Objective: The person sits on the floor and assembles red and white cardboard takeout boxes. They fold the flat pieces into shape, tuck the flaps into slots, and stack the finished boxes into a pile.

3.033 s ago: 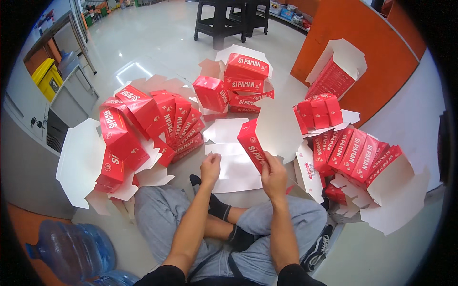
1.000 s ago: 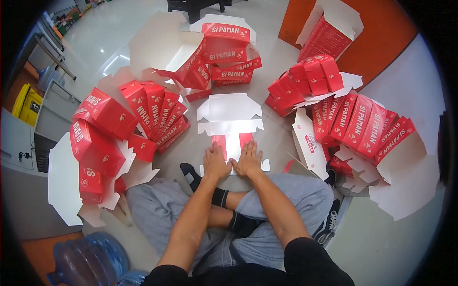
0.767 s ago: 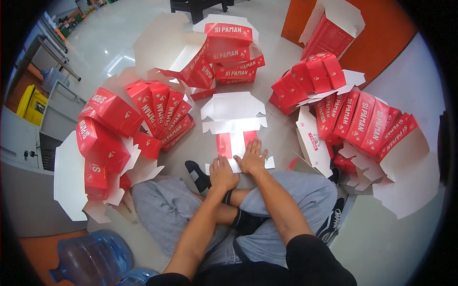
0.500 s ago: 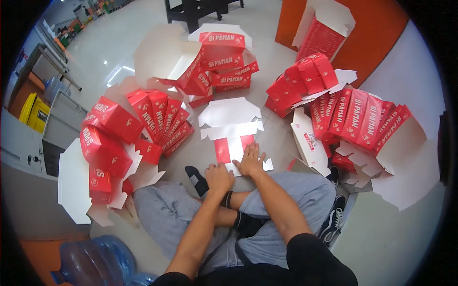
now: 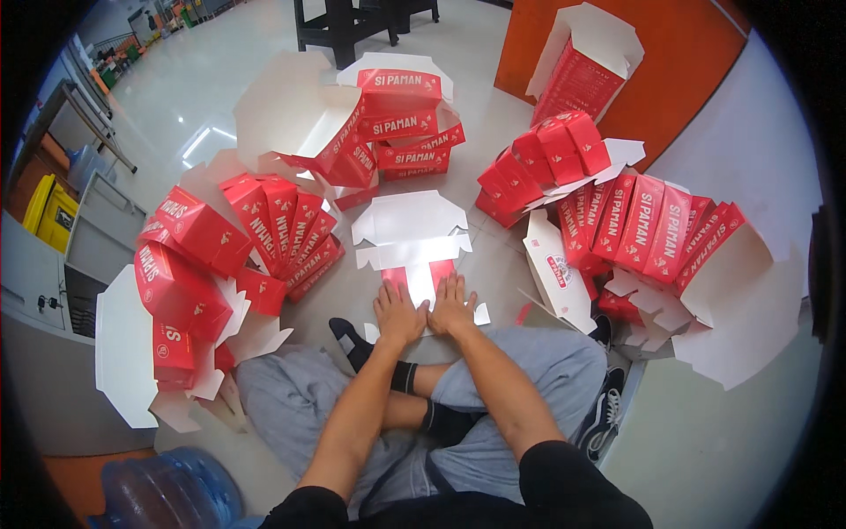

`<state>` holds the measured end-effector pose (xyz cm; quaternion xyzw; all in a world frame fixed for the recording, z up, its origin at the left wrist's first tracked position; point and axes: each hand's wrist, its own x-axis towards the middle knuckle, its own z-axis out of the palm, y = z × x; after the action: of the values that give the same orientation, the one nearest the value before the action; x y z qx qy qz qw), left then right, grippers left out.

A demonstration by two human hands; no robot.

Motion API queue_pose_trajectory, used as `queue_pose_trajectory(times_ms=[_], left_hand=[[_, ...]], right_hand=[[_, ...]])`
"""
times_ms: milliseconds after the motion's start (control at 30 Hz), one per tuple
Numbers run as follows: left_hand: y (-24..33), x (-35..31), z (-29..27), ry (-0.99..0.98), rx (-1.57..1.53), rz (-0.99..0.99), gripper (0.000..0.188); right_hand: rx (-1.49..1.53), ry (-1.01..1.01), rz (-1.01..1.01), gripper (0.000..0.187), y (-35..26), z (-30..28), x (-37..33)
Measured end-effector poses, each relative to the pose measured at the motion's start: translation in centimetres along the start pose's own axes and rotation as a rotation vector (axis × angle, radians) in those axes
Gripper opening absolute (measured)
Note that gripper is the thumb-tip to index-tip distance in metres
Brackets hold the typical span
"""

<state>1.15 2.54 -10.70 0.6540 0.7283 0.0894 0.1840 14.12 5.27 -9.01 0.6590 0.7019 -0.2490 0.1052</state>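
A flat carton blank (image 5: 411,220) lies on the floor in front of my crossed legs, its white inner side up. Folded red panels show on either side of its white middle strip. My left hand (image 5: 400,316) rests on the left red panel with its fingers stretched out. Beside it, my right hand (image 5: 452,309) lies with extended fingers over the right panel. Both palms press near the blank's close end, where small white flaps stick out at the sides. The hands hide part of that end.
Red-and-white cartons stand in groups at the left (image 5: 196,231), far middle (image 5: 404,123) and right (image 5: 646,220). A blue water jug (image 5: 167,489) is at the lower left. A grey cabinet (image 5: 35,291) borders the left, an orange panel (image 5: 679,79) the far right.
My left hand has uncurled from the blank's near left edge and moved forward onto the left red panel. My right hand still lies flat. The view has shifted slightly.
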Motion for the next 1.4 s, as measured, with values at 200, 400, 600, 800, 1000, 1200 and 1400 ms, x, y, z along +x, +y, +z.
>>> queue_pose_trajectory(times_ms=[200, 400, 600, 800, 1000, 1200, 1400], left_hand=[[1.0, 1.0, -1.1, 0.032, -0.537, 0.022, 0.046], [3.5, 2.4, -2.7, -0.046, -1.278, -0.11, 0.044], [3.1, 2.5, -7.4, -0.088, -1.533, -0.066, 0.031], [2.9, 1.9, -10.6, -0.057, -1.922, -0.15, 0.027], [3.3, 1.0, -12.2, -0.079, -1.995, -0.114, 0.024], [2.8, 0.0, -12.2, -0.194, -1.998, -0.034, 0.021], [2.8, -0.1, -13.2, -0.236, -2.038, -0.132, 0.023]], right_hand=[[0.415, 0.415, -0.073, 0.057, 0.5, -0.7, 0.8], [0.358, 0.613, -0.178, 0.037, 1.7, -1.7, 1.4], [-0.061, 0.786, -0.359, 0.049, -2.3, -6.6, -6.5], [0.526, 0.684, -0.261, 0.076, 0.0, -10.2, -11.1], [0.775, 0.875, -0.596, 0.059, -0.1, -9.8, -11.3], [0.379, 0.928, -0.761, 0.038, -1.0, -10.0, -10.9], [0.327, 0.865, -0.814, 0.042, -0.1, -10.2, -10.8]])
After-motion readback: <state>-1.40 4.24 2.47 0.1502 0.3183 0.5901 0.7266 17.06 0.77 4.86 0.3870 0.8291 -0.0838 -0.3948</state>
